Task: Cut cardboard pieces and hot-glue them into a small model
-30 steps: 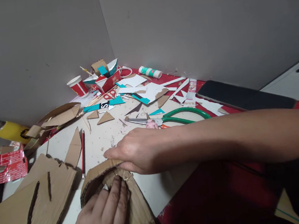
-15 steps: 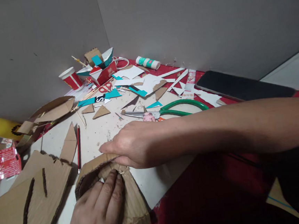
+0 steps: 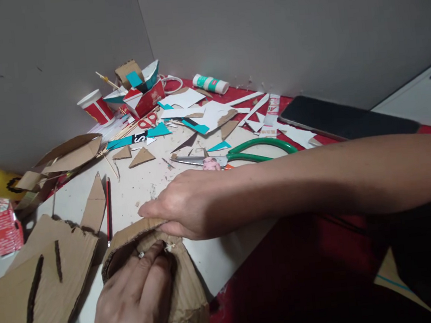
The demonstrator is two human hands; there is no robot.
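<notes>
Both hands shifted slightly toward 7 o'clock. Left hand presses flat, fingers together, inside curved cardboard piece at bench front; right hand pinches its upper edge.

A craft corner at home: a messy table by plain grey walls, with cardboard bits, green scissors, a glue stick and a phone on it
</notes>
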